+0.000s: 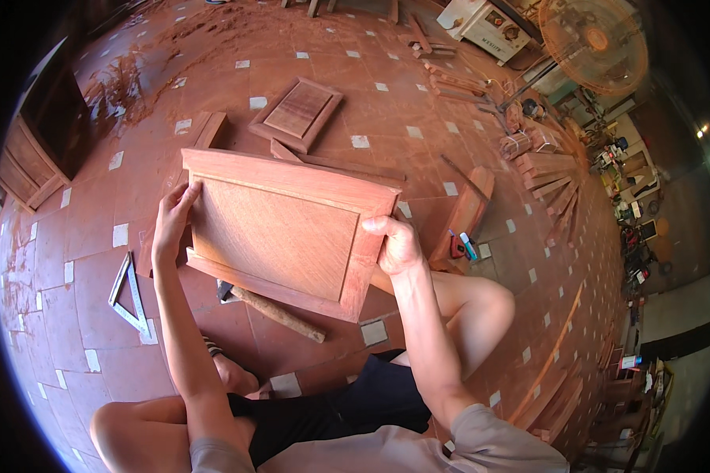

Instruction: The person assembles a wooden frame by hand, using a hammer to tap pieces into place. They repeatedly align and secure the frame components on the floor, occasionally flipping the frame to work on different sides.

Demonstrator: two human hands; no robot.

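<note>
Held up in front of me is a framed wooden panel [280, 229], tilted, with its frame rails along the top, bottom and right side. On its left edge no frame piece shows; there my left hand [173, 217] grips it, thumb on the front face. At the right stile my right hand [396, 243] is closed round the edge, its thumb pressed on the front. Fingers of both hands behind the panel are hidden. Under the panel, a hammer [272, 309] with a wooden handle lies on the tiles, its dark head partly covered.
A metal set square [132, 303] lies at the left. Beyond the panel rests a smaller finished panel [298, 113]. To the right are a wooden block [469, 206], a blue-and-white marker [468, 246] and a red tape measure [455, 244]. A standing fan [596, 39] and stacked lumber [548, 169] are farther right.
</note>
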